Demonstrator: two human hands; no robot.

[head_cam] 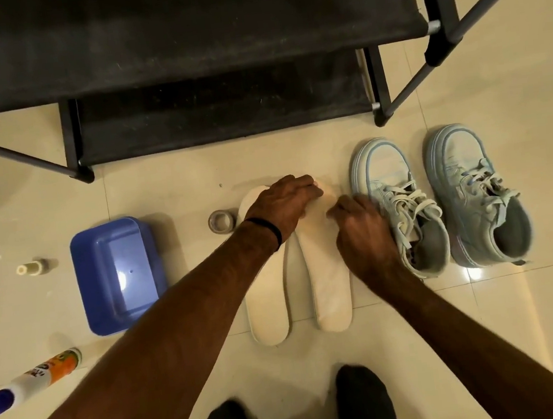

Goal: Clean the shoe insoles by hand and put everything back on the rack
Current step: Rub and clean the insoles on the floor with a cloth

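Left hand [285, 205], black band at the wrist, lies across the toe ends of both insoles, fingers curled down onto the toe of the right insole [327, 272]; whether it pinches the edge or merely presses cannot be told. Right hand [363, 230] sits at the outer edge of the same insole, fingers bent loosely, touching or just beside it; no firm hold is evident.

Left insole [266, 300] lies flat on the tiled floor [168, 180], touching or nearly touching its partner, heels toward the person.

Two pale blue sneakers [402, 208] [477, 196] stand just to the right, laces loose, interiors bare: insoles removed, judged complete.

To the left: a roll of tape [221, 220] beside the insoles, a blue plastic tub [117, 272], a small bottle [32, 268] lying down, and a cleaner bottle [29, 382] with a blue cap on its side.

Shoe rack [183, 65] stands behind, its visible shelves bare.

Assessment: early stage. No wetness or foam shows on the insoles. Cleaning, refitting and returning all items to the rack appear outstanding.
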